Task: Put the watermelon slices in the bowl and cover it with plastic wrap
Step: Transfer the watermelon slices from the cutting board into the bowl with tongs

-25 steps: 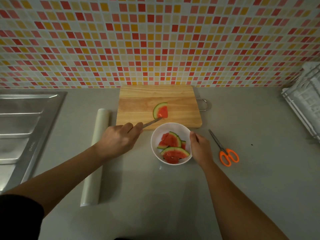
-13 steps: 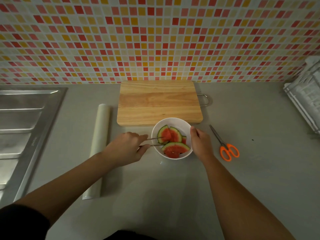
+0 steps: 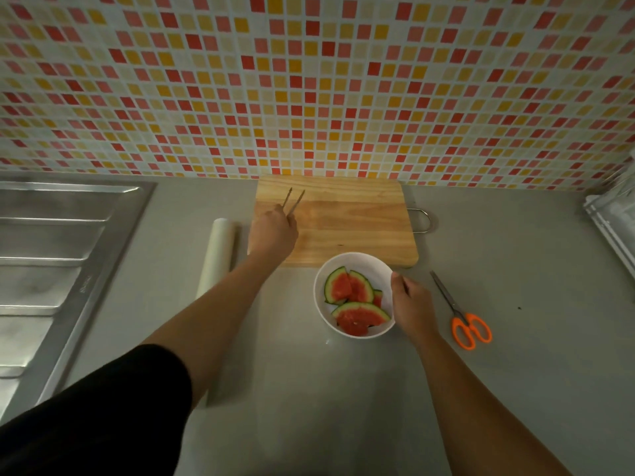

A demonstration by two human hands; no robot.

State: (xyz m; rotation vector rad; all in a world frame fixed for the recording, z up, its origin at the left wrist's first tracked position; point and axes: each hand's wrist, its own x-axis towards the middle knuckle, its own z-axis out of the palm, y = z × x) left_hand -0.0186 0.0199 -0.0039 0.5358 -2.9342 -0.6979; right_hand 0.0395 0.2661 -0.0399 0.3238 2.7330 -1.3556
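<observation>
Left fingers: we had them pinching a pair of thin metal tongs [image 3: 293,200], tips parted with nothing between them, held over the far left corner of the cutting board [image 3: 347,221].
Left hand: our left hand [image 3: 273,233] had swung away from the bowl, where it was half a second ago, and back out over the wood.
Right fingers: curled and pressed against the right side of the white bowl [image 3: 354,266], thumb at the rim; whether they hooked over the edge we could not tell.
Right hand: our right hand [image 3: 410,300] stayed put, steadying the bowl just as before.
What changed: a second ago one piece sat on the board; now the board was bare and that piece lay with the others!
Watermelon slices: the watermelon slices [image 3: 354,300] were all in the bowl, rinds up, overlapping, the bowl itself on the counter just in front of the board's near edge.
Meaning for the task: we judged the loading step finished, with only the covering left.
Plastic wrap: the plastic wrap roll [image 3: 220,252] lay untouched on the counter just left of the board, partly behind our left forearm.
Scissors: the orange-handled scissors [image 3: 460,314] lay shut to the right of the bowl, near our right wrist.
Further out: steel sink drainer [image 3: 58,255] at far left, a white rack [image 3: 615,221] at far right.
In the way: the tongs occupied the hand nearest the roll; we reckoned they wanted setting down first.
</observation>
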